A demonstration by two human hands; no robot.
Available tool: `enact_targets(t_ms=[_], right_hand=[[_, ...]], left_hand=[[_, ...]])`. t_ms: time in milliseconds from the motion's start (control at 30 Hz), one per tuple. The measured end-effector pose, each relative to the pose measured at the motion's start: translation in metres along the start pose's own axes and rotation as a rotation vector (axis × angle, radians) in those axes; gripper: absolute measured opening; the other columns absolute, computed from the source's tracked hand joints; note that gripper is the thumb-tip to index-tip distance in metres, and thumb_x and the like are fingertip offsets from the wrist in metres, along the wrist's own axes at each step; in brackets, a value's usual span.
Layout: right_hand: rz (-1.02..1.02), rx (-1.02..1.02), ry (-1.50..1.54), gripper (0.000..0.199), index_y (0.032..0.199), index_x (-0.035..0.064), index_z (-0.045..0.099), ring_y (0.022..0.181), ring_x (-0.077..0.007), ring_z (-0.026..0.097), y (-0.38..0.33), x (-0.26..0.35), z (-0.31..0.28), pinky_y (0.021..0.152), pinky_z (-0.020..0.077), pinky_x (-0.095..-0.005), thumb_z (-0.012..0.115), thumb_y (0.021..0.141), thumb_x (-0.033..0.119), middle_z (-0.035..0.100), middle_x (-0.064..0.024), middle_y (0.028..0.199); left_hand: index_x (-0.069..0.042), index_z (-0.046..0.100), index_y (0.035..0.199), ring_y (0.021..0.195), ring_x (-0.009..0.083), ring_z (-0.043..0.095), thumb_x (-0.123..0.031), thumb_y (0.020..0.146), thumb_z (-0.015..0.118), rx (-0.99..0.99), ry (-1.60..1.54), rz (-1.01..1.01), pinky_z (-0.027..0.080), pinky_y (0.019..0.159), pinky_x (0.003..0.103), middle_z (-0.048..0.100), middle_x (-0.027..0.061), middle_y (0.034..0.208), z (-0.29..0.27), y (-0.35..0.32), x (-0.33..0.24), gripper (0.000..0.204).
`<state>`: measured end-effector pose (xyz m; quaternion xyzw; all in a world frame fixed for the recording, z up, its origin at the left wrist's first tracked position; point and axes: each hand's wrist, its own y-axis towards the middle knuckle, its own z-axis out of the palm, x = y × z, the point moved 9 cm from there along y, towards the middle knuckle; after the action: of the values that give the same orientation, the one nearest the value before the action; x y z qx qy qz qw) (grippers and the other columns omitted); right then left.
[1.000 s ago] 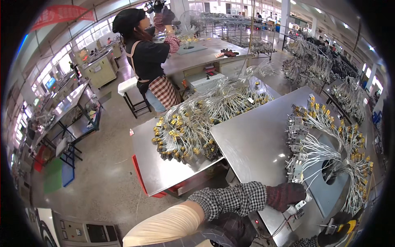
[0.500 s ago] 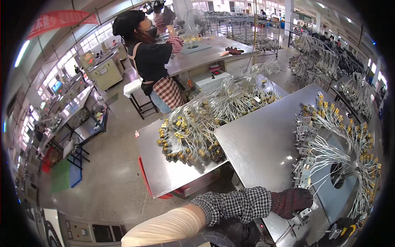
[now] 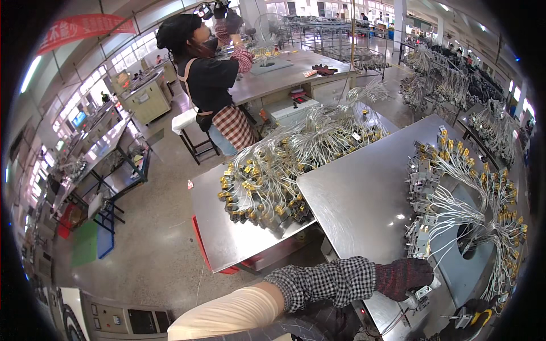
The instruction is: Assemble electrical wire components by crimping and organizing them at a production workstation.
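My left hand (image 3: 405, 279), in a dark red knitted glove below a checked sleeve, is closed at the near edge of the metal table. From its fingers a small metal fitting (image 3: 422, 293) sticks out on the right. At the lower right, what seems to be my right hand (image 3: 458, 331) is a dark shape, its fingers hard to make out. Against it are a metal piece (image 3: 464, 317) and a curved yellow thing (image 3: 483, 318) whose kind I cannot tell. Just beyond, a ring of white cables (image 3: 455, 216) with metal housings and yellow ends lies around a grey plate (image 3: 458, 278).
Left of the metal table (image 3: 358, 187) stands a lower table (image 3: 213, 227) heaped with cable bundles (image 3: 296, 159). A person (image 3: 210, 79) in a checked apron works at a farther bench (image 3: 273, 85). Racks of hanging cables (image 3: 438, 79) fill the back right.
The dark shape at the lower right, with its metal piece, has shifted slightly. My left hand stays nearly in place, still closed on the fitting.
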<state>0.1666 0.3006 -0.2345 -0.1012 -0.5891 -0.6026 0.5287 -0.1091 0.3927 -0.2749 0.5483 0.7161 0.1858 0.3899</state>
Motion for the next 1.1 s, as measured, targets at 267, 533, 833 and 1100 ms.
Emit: enact_targets(t_ms=[267,533,833,1100], right_hand=[[0.704,-0.021,1.006,0.011,0.081,0.0031,0.061,0.065,-0.0173,0.059,-0.032,0.008,0.053,0.061,0.0499,-0.0269,0.07,0.076,0.008,0.058,-0.0042,0.07],[0.666,0.047,0.913,0.012,0.082,0.0034,0.06,0.069,-0.0133,0.058,-0.03,0.005,0.049,0.068,0.0495,-0.0265,0.069,0.077,0.009,0.058,-0.0034,0.075],[0.323,-0.056,0.416,0.02,0.086,-0.0018,0.061,0.068,-0.0184,0.059,-0.01,-0.031,0.002,0.065,0.0517,-0.0306,0.072,0.076,0.011,0.06,-0.0084,0.076],[-0.082,0.021,-0.231,0.018,0.089,-0.002,0.06,0.069,-0.025,0.057,-0.002,0.014,0.001,0.063,0.0505,-0.0368,0.067,0.082,0.013,0.059,-0.0108,0.079]], left_hand=[[-0.006,0.056,0.101,0.097,0.0331,0.054,-0.027,0.059,0.076,0.037,0.015,-0.023,0.047,0.085,0.044,0.054,0.0132,0.098,0.001,0.0,0.0,0.051],[-0.006,0.055,0.101,0.096,0.0331,0.054,-0.032,0.06,0.078,0.054,0.025,-0.018,0.047,0.084,0.043,0.054,0.0128,0.098,0.001,0.001,-0.001,0.054],[-0.007,0.055,0.094,0.094,0.0319,0.054,-0.018,0.057,0.073,0.099,0.005,-0.054,0.048,0.082,0.042,0.054,0.0117,0.095,0.005,0.003,0.002,0.043],[-0.007,0.054,0.092,0.093,0.0316,0.054,-0.013,0.057,0.069,0.05,-0.001,-0.052,0.048,0.081,0.042,0.054,0.0111,0.094,0.001,0.004,-0.001,0.039]])
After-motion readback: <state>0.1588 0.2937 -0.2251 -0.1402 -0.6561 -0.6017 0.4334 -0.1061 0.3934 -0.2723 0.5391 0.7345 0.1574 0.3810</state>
